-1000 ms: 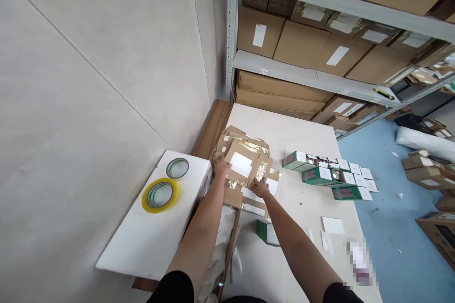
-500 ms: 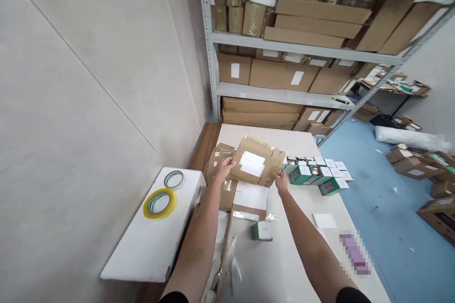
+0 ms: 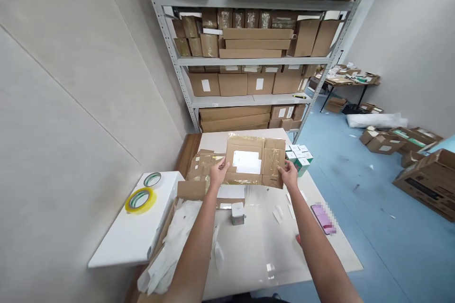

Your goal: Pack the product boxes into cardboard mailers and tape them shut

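Lifted since earlier, flattened carton (image 3: 254,146) gripped by both hands (image 3: 218,173) (image 3: 288,173) partly hides stacked cardboard (image 3: 203,166)

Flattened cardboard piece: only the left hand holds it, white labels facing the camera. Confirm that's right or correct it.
Wrong on one count: the head view shows both the left hand and the right hand gripping the flattened cardboard piece, at opposite sides. Its white labels do face the camera.
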Demonstrator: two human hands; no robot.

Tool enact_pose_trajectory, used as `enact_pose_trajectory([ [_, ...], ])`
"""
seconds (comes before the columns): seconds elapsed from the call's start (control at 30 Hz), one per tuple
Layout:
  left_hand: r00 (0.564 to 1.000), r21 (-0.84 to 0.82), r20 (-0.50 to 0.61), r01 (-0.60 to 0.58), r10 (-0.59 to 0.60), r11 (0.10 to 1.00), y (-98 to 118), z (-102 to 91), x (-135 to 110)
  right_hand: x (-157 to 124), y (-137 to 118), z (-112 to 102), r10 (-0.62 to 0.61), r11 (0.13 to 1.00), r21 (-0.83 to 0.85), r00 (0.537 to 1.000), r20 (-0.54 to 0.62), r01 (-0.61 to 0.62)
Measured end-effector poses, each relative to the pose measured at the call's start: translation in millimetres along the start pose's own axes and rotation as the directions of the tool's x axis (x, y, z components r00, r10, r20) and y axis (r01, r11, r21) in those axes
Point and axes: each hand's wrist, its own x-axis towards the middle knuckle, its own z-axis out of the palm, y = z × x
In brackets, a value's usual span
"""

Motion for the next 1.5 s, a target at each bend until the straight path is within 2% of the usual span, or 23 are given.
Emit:
enact_pose_trajectory([
  [0.13,1.000,0.040,-0.011,0.000,0.000,0.999,8.1,25.6,-63.7,-32.4,7.6,-60.7,0.023,0.999,-0.046,1.000,-0.008,-0.024],
  [0.3,0.994,0.104,-0.054,0.096,-0.091,0.990,-3.2,49.4,-148.0,-82.7,27.1,-126.1,0.098,0.991,-0.093,0.993,0.062,-0.092],
  [0.4,0.990,0.114,-0.054,0.132,-0.127,0.985,-16.5,56.1,-193.9,-111.2,40.3,-153.4,0.156,0.980,-0.140,0.983,0.099,-0.141],
  [0.5,0.982,0.103,-0.091,0.173,-0.164,0.979,-29.1,58.7,-231.0,-134.0,55.2,-169.0,0.172,0.974,-0.176,0.974,0.149,-0.145],
  [0.67,0.970,0.111,-0.152,0.206,-0.188,0.972,-47.6,62.3,-275.7,-167.9,84.5,-175.1,0.191,0.969,-0.198,0.954,0.230,-0.146],
  [0.77,0.960,0.161,-0.145,0.260,-0.238,0.952,-63.1,71.7,-302.0,-195.5,101.7,-172.2,0.285,0.940,-0.278,0.902,0.325,-0.197],
  [0.87,0.953,0.221,-0.060,0.303,-0.298,0.927,-80.7,85.9,-329.1,-223.5,114.8,-169.7,0.372,0.908,-0.345,0.838,0.398,-0.239],
  [0.97,0.952,0.223,-0.054,0.304,-0.300,0.926,-91.3,96.4,-347.1,-237.3,121.4,-170.5,0.387,0.915,-0.285,0.818,0.425,-0.285],
  [1.1,0.969,0.192,-0.102,0.241,-0.225,0.951,-85.6,100.9,-349.6,-231.9,120.9,-172.6,0.420,0.905,-0.149,0.788,0.449,-0.398],
  [1.23,0.978,0.194,-0.092,0.201,-0.187,0.960,-73.9,106.9,-345.4,-227.6,118.6,-168.3,0.458,0.881,-0.141,0.742,0.490,-0.452],
  [1.37,0.975,0.192,-0.098,0.213,-0.197,0.958,-75.8,112.5,-348.0,-229.3,122.0,-160.4,0.452,0.891,-0.208,0.742,0.495,-0.404],
  [1.5,0.972,0.135,-0.035,0.233,-0.231,0.963,-85.6,109.3,-355.1,-224.5,129.2,-151.9,0.490,0.864,-0.146,0.738,0.463,-0.482],
])
